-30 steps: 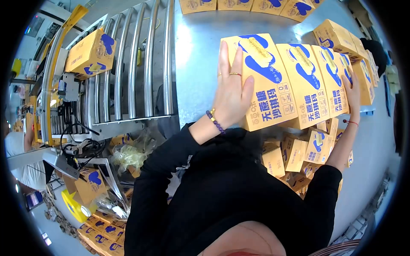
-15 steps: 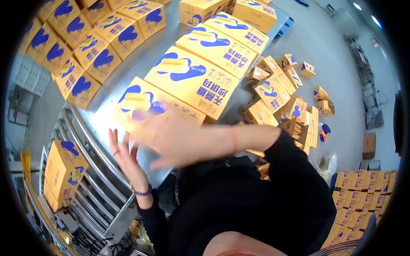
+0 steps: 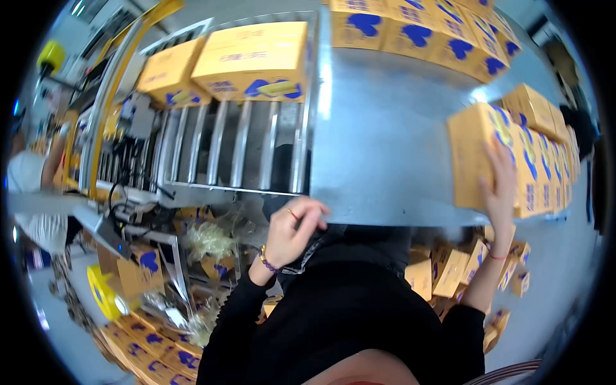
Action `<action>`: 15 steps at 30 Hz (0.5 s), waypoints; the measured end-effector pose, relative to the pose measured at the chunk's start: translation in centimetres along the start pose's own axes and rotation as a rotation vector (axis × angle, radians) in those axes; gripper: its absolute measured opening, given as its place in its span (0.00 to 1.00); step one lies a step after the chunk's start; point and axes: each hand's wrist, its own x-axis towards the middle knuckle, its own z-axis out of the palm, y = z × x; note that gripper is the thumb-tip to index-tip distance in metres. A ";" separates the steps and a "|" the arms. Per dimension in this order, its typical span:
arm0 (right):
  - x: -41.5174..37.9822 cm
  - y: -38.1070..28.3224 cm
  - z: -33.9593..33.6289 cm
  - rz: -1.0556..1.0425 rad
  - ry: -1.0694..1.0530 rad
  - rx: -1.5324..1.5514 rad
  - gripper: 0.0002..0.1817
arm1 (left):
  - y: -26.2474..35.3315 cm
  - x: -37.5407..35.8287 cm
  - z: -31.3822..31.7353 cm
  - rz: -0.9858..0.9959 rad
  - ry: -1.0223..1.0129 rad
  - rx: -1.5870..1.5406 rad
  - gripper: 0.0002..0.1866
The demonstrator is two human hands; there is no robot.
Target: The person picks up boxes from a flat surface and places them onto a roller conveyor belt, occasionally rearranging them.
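Note:
My right hand [image 3: 502, 179] lies against the near end carton [image 3: 470, 157] of a row on the metal table, its fingers stretched over the carton's edge and printed side. The carton is yellow with blue print and stands upright beside several like it. My left hand [image 3: 296, 232] is near the table's front edge, by the end of the roller conveyor. Its fingers are curled in, with nothing visible in them. A ring and a beaded bracelet are on that hand and wrist.
Two yellow cartons [image 3: 250, 61] sit on the roller conveyor [image 3: 240, 144] at the left. More cartons [image 3: 417, 32] line the back of the metal table [image 3: 378, 135]. Smaller boxes [image 3: 449, 273] are piled below it on the right. Another person [image 3: 38, 173] stands far left.
My view has swung left toward the conveyor. My right hand, blurred in front of the cartons before, now rests on the end carton. My left hand's spread fingers have curled in.

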 end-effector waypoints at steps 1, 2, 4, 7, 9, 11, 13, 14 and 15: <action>2.0 4.2 1.3 0.003 0.016 0.023 0.36 | -1.4 -0.1 -1.6 -0.142 -0.045 -0.017 0.13; 0.7 7.0 1.9 0.072 0.019 0.084 0.36 | -0.4 -1.0 0.0 -0.295 -0.148 0.027 0.14; 2.4 10.3 -1.7 0.060 0.018 0.030 0.35 | -6.3 -4.8 3.7 -0.185 0.019 0.175 0.16; 4.8 13.4 -1.4 0.132 0.000 0.027 0.31 | -8.6 -7.3 1.8 -0.352 0.277 0.204 0.17; 6.1 10.6 3.6 0.422 0.008 -0.417 0.26 | -8.9 -9.8 -6.7 -0.376 0.494 0.494 0.16; 10.5 7.0 5.0 0.006 0.206 -0.133 0.22 | -9.6 -10.6 -9.3 -0.210 0.661 0.788 0.11; 16.6 -7.1 6.3 -0.263 0.212 0.183 0.21 | -10.5 -12.2 -12.0 -0.059 0.736 1.019 0.04; 17.1 -6.1 7.3 -0.276 0.210 0.171 0.20 | -9.8 -12.6 -14.5 -0.033 0.708 1.150 0.03; 18.7 -10.5 7.9 -0.355 0.214 0.234 0.20 | -9.0 -12.5 -16.8 -0.036 0.703 1.236 0.04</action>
